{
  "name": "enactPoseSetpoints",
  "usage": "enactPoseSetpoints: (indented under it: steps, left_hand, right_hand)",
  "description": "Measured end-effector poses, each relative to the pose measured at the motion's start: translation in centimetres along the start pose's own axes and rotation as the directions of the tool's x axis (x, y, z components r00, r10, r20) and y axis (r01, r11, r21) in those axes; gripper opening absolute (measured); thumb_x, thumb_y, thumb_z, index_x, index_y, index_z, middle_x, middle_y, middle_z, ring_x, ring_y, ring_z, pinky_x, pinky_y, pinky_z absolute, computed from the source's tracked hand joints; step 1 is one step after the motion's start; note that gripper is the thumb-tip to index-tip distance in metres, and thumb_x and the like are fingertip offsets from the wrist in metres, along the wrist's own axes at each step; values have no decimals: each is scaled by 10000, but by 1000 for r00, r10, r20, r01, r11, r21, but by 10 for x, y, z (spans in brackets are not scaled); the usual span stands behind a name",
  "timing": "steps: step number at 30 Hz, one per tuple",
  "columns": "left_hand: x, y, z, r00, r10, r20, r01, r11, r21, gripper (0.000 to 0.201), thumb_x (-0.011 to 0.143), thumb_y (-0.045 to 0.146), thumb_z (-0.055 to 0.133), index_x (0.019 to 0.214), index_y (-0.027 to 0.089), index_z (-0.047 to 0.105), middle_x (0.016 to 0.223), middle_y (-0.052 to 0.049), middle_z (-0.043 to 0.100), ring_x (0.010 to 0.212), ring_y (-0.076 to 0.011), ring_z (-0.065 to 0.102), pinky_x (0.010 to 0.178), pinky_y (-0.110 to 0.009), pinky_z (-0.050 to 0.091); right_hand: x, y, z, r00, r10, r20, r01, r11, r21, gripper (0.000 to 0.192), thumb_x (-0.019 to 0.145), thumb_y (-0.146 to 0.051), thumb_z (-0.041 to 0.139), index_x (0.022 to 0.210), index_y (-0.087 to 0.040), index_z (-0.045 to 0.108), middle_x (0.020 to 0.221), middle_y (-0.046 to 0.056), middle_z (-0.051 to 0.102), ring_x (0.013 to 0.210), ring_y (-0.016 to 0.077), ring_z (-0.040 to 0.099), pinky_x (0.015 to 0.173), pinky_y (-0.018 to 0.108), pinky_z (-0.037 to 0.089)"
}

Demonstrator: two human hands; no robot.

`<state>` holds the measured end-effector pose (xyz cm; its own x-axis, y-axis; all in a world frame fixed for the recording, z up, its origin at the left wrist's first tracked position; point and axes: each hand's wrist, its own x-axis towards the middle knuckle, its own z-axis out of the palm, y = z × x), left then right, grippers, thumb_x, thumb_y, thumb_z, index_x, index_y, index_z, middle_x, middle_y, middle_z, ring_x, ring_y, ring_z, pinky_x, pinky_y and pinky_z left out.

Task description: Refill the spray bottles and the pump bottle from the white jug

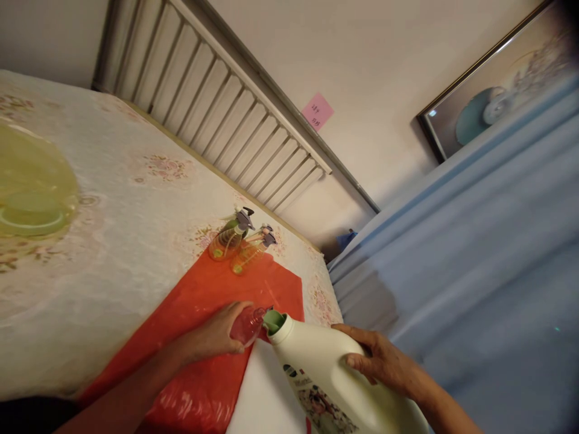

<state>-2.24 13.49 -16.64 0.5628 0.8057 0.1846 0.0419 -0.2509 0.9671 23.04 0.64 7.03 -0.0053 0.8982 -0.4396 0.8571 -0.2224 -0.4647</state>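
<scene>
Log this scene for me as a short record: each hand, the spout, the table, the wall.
Left hand: holds a small see-through bottle, tilted
Right hand: grips a large cream jug, tilted toward the bottle
Spout: green spout at the bottle's mouth; liquid flow cannot be made out
Table: red sheet over a floral tablecloth
Spray bottles: two, at the red sheet's far edge
Wall: radiator, pink note, framed picture

Pale wall, slatted radiator, framed picture, draped blue cloth
</scene>
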Motion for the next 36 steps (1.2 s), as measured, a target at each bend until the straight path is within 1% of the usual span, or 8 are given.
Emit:
enactPoseSetpoints:
  steps: [4, 10, 16, 21, 24, 31, 34, 36]
  left_hand:
    - [-1, 4, -2, 999, -29, 24, 29, 999, 20, 746, 592, 237, 719, 1313, 219, 527, 1420, -116, 556, 1312, -373, 486, 1090, -470, 409]
    - [-3, 7, -2, 999, -29, 22, 28, 999, 33, 714, 627, 248, 693, 1317, 238, 510, 1426, -96, 550, 1302, -329, 498, 1081, -452, 413]
    - [-2, 5, -1, 999, -40, 23, 39, 998, 39, 747, 613, 230, 696, 1331, 178, 500, 1426, -146, 539, 1312, -351, 482, 1087, -461, 411]
    - [-1, 1, 0, 999, -32, 20, 32, 999, 30, 742, 609, 238, 704, 1324, 211, 505, 1427, -122, 542, 1314, -347, 488, 1078, -447, 423]
    - [-1, 1, 0, 1000, -24, -4, 24, 999, 24, 716, 611, 263, 714, 1303, 227, 531, 1415, -108, 559, 1300, -366, 499, 1073, -464, 423]
    - [-2, 5, 0, 1000, -27, -9, 27, 1000, 10, 690, 625, 279, 706, 1292, 236, 533, 1403, -107, 566, 1296, -355, 501, 1071, -453, 425]
    - [-2, 7, 0, 999, -32, -8, 32, 999, 23, 679, 613, 298, 723, 1268, 251, 548, 1379, -93, 586, 1277, -371, 517, 1053, -442, 443]
    - [-2, 9, 0, 999, -30, -14, 31, 999, 36, 656, 622, 290, 712, 1255, 232, 554, 1375, -103, 587, 1274, -376, 518, 1057, -453, 437]
  right_hand:
    - [0, 1, 0, 1000, -8, 3, 8, 1000, -6, 728, 786, -669, 617, 1349, -212, 565, 780, 19, 588, 570, 93, 398, 449, 174, 352]
    - [0, 3, -1, 1000, -19, 5, 19, 1000, -6, 690, 809, -634, 620, 1353, -215, 558, 790, 15, 592, 563, 84, 390, 446, 167, 346]
    - [0, -1, -1, 1000, -26, 9, 27, 1000, -14, 679, 812, -632, 616, 1346, -215, 566, 785, 12, 596, 550, 79, 380, 441, 165, 344]
    - [0, 0, -1, 1000, -16, 0, 15, 999, -31, 695, 804, -649, 613, 1349, -219, 564, 797, 20, 596, 560, 88, 401, 446, 169, 360]
    - [0, 1, -2, 1000, -7, -1, 7, 1000, -27, 702, 800, -652, 616, 1350, -218, 564, 788, 18, 591, 550, 83, 389, 444, 169, 357]
    - [2, 2, -2, 1000, -23, 4, 23, 1000, -17, 711, 795, -659, 617, 1347, -213, 566, 764, 11, 584, 541, 83, 389, 435, 168, 348]
    - [2, 2, -1, 999, -31, 6, 31, 999, -9, 690, 806, -640, 619, 1351, -221, 562, 760, 7, 579, 546, 84, 391, 440, 165, 353]
    - [1, 2, -1, 1000, -27, 4, 27, 1000, -13, 684, 806, -637, 621, 1348, -224, 565, 752, 4, 576, 545, 84, 392, 442, 165, 357]
